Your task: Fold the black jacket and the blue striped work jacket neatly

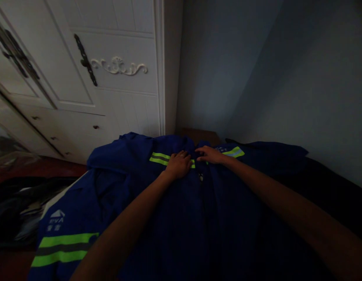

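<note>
A dark blue jacket [181,210] with yellow-green and grey reflective stripes lies spread out in front of me, its front opening running down the middle. My left hand [179,164] rests flat on the chest stripe, left of the opening, with its fingers stretched out. Just right of the opening, my right hand [210,154] touches the cloth near the other chest stripe, its fingers apart and slightly bent. Another blue piece with wide stripes [64,248] and a white logo lies at the lower left; whether it is a sleeve or a separate garment I cannot tell.
A white cabinet [125,50] with dark handles stands at the back left. A plain grey wall [257,70] rises behind and to the right. Dark bags or cloth [14,210] lie on the reddish floor at the left. Black fabric [324,187] is at the right.
</note>
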A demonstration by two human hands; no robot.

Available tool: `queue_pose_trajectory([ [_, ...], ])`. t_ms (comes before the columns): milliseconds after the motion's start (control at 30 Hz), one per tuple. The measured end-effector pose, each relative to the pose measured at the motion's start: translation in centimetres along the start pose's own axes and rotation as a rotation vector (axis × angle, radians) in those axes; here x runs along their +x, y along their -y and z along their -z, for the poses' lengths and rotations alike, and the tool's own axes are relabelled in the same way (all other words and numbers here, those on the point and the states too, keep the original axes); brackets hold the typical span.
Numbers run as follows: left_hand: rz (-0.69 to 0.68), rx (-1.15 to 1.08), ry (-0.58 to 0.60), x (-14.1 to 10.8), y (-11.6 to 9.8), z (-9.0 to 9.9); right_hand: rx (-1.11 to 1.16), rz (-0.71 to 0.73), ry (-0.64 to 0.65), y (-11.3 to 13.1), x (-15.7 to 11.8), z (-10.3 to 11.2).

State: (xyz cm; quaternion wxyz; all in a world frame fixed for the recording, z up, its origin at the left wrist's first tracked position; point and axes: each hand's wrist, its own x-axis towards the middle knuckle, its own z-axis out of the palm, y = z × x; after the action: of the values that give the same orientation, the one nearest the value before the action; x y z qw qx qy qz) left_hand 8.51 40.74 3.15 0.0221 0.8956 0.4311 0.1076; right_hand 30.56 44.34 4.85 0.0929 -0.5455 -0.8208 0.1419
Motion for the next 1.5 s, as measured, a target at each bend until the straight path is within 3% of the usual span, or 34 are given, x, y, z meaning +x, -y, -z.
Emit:
queue_pose_trajectory([
  [233,0.011,-0.026,-0.005,0.0,0.0,0.0,0.326,0.03,-0.004,-1.1,1.0,-1.3],
  [433,0.006,-0.039,-0.015,0.2,0.2,-0.2,0.916,-0.028,-0.191,-2.3,-0.6,-1.8],
  [567,-0.001,-0.038,-0.022,0.3,0.2,-0.2,1.052,-0.011,-0.119,-2.2,-1.4,-0.9],
  [767,-0.005,-0.045,-0.029,0.0,0.2,-0.1,0.906,0.032,0.055,-2.3,-2.0,-0.2],
  [1033,-0.006,-0.046,-0.032,0.0,0.2,-0.1,0.286,0.28,-0.072,-0.2,-1.2,-1.0],
  [1167,0.003,-0.051,-0.023,-0.1,0.1,0.1,0.224,0.311,-0.056,0.5,-1.1,-1.1],
  [1367,0.006,-0.043,-0.02,-0.1,0.2,0.0,0.233,0.271,-0.087,-0.9,-0.9,-1.2],
  [1500,0.002,-0.045,-0.017,-0.1,0.2,0.0,0.034,0.267,-0.078,-0.3,-1.2,-1.2],
])
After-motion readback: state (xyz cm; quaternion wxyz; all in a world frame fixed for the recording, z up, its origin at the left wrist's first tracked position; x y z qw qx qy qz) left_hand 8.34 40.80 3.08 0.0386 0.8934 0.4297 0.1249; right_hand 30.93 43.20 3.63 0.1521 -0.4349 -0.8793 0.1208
